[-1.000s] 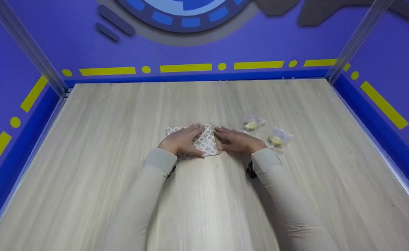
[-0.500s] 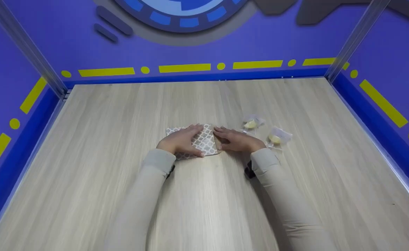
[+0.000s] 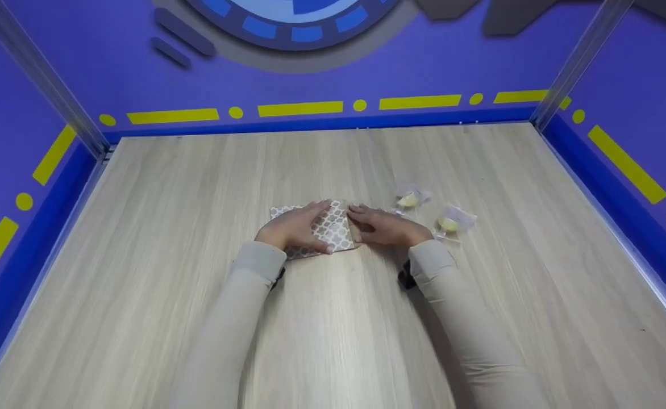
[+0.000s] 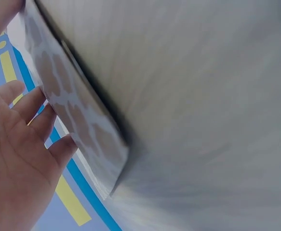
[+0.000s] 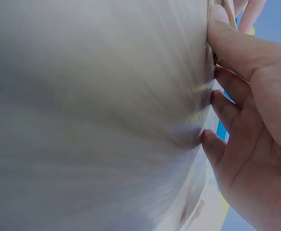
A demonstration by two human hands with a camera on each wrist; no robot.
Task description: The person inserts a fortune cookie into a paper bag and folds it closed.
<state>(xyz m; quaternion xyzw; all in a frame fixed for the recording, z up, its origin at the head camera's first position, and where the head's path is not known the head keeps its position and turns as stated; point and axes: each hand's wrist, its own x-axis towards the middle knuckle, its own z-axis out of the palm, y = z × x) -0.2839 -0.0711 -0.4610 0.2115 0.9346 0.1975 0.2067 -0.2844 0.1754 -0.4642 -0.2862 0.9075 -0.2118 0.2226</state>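
On the table lies a flat, folded-looking piece of white paper with a grey lattice pattern (image 3: 337, 228), brown along its right end. My left hand (image 3: 296, 228) rests spread over its left part, thumb near the front edge and fingers toward the back edge. At the brown end is my right hand (image 3: 391, 228), its fingers reaching left against the paper. From the left wrist, the patterned paper (image 4: 77, 103) looks like a thin layered slab close to the table, its near corner slightly raised. In the right wrist view, the right fingertips press down at table level.
Two small clear plastic packets with pale yellow contents, one farther back (image 3: 409, 200) and one nearer (image 3: 450, 222), lie just beyond my right hand. Blue panels with yellow marks (image 3: 300, 109) border the wooden table (image 3: 168, 255) at the back and both sides.
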